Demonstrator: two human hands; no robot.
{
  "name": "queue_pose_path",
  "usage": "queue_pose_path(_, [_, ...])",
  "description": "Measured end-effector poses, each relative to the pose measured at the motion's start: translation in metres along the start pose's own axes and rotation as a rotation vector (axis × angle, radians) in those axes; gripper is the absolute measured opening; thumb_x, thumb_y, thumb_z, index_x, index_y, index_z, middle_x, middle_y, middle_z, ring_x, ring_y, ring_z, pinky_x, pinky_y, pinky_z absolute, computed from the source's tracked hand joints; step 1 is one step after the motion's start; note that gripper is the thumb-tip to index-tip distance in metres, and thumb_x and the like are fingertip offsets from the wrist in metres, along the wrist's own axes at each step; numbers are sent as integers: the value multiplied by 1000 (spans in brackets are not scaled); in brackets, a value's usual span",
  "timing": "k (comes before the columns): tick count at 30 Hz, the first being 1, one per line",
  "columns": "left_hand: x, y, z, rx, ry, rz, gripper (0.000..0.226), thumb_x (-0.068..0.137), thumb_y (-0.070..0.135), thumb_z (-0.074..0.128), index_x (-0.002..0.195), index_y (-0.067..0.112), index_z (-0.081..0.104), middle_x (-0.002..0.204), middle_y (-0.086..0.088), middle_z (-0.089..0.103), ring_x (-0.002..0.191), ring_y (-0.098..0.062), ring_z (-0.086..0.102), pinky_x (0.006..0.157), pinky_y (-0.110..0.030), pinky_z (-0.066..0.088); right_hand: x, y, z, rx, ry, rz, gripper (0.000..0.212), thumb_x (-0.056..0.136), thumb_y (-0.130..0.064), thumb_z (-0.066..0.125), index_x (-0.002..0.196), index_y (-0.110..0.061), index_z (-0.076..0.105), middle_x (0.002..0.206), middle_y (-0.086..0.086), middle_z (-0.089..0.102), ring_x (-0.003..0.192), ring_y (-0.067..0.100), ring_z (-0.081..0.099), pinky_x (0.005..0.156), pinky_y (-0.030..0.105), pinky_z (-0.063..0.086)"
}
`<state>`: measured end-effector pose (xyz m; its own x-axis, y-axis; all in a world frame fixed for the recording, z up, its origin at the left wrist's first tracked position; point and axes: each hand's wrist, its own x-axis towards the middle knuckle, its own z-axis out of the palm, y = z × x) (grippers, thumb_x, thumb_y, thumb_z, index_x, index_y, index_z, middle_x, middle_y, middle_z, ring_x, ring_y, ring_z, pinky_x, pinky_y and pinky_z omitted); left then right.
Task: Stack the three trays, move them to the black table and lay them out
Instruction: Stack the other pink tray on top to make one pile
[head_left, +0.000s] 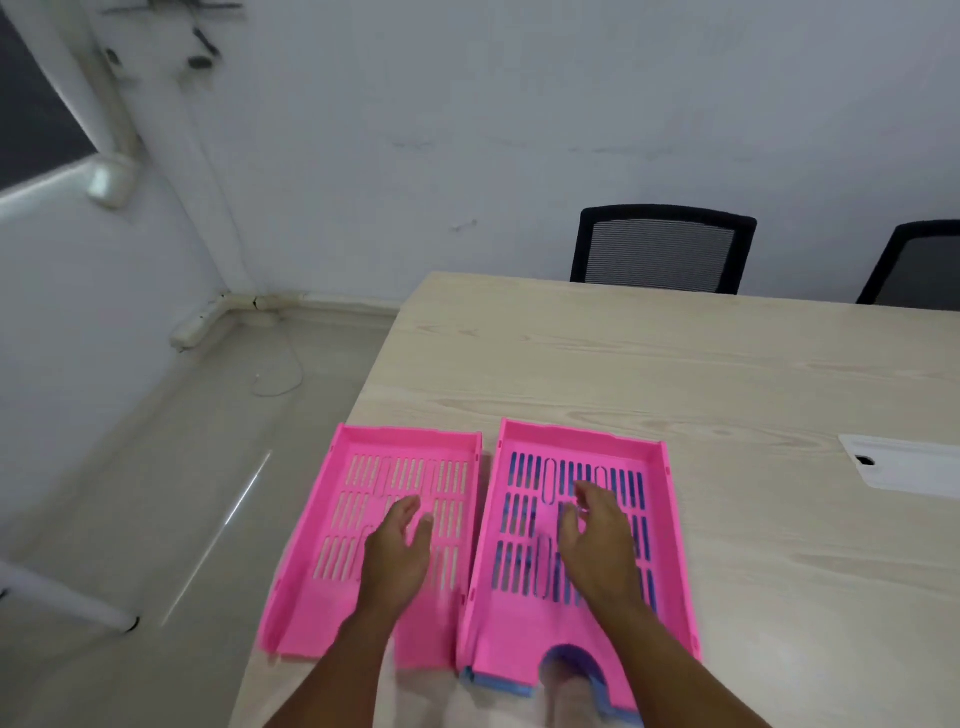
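Both empty pink trays (400, 483) (519, 639) are lying lengthwise away from the person, one nesting on a blue tray (519, 688), open hands (397, 556) (597, 545) hovering, gripping nothing.

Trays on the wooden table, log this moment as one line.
stage: stacking | pink tray single, left | pink-on-blue stack right | left hand open | right hand open
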<state>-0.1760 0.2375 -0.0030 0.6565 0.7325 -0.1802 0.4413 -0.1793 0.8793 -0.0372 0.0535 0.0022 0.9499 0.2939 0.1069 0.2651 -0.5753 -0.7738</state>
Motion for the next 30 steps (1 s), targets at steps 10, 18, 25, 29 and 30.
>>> queue_pose_path(10, [20,-39,-81,44,194,-71,37,96,9,57,133,10,60,136,-11,64,127,-26,58,106,-31,40,-16,-75,87,8,-242,-112,43,98,-10,57,139,1,55,136,18,62,128,30,56,114,45,42])
queue_pose_path(18, [40,-80,-108,228,36,-104,53,98,13,53,150,10,40,161,-11,34,150,-27,27,118,-38,28,-30,-92,138,-102,-355,116,61,95,-9,55,151,2,33,153,20,39,144,31,37,119,28,24])
queue_pose_path(25, [54,-98,-114,172,-47,-241,68,99,22,52,157,11,19,161,-13,32,146,-32,36,117,-42,33,-34,-101,162,-277,-377,333,87,92,-16,65,159,-7,11,166,22,11,154,38,14,123,46,23])
queue_pose_path(29, [62,-101,-121,157,-77,-297,64,101,20,49,157,10,19,157,-18,38,140,-35,44,112,-41,37,-31,-107,164,-231,-399,378,88,90,-11,65,159,-4,11,166,23,11,152,40,21,123,49,27])
queue_pose_path(30, [64,-103,-123,156,-71,-299,62,101,19,48,156,9,22,156,-19,40,139,-35,45,111,-41,38,-30,-107,165,-233,-391,379,87,90,-11,65,159,-3,13,165,24,16,150,40,25,122,50,30])
